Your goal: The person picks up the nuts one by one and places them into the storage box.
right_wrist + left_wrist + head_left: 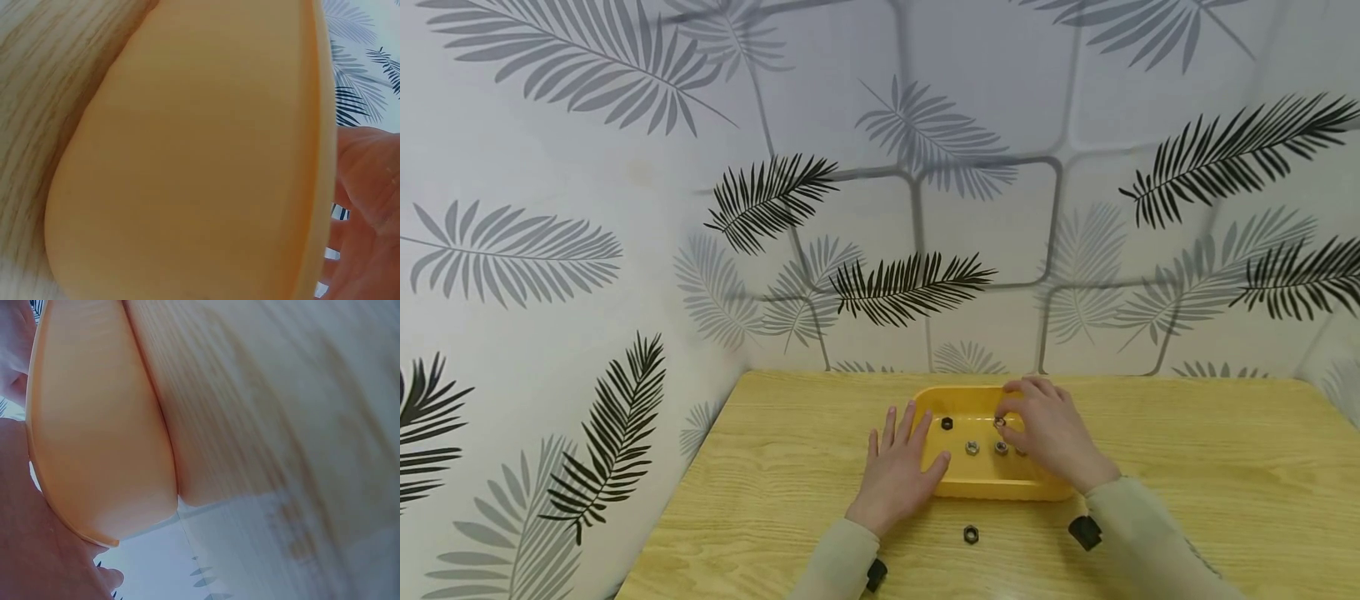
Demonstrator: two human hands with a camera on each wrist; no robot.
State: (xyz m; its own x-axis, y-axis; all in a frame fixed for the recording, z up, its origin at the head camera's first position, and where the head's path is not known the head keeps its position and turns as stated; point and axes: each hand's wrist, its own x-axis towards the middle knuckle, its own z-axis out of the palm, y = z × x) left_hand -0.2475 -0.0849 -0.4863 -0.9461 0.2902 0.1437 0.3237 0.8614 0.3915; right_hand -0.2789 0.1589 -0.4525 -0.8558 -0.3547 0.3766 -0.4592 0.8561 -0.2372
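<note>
A yellow plastic tray [1000,490] stands on the wooden table, with several metal nuts inside. My right hand [1051,429] reaches over the tray's right side, its thumb and index fingertips pinching a small nut [999,422]. Below it lie a silver nut [1001,447] and another partly hidden by the thumb. Further left are a silver nut [972,447] and a dark nut [947,423]. My left hand [897,475] rests at the tray's left rim, fingers straight and spread. In both wrist views the tray's outer wall [100,425] covers the inside.
On the table [760,500], in front of the tray, lies a single dark nut [971,534]. A wall [865,225] with a leaf pattern rises behind the table. Bare wood extends to both sides of the tray.
</note>
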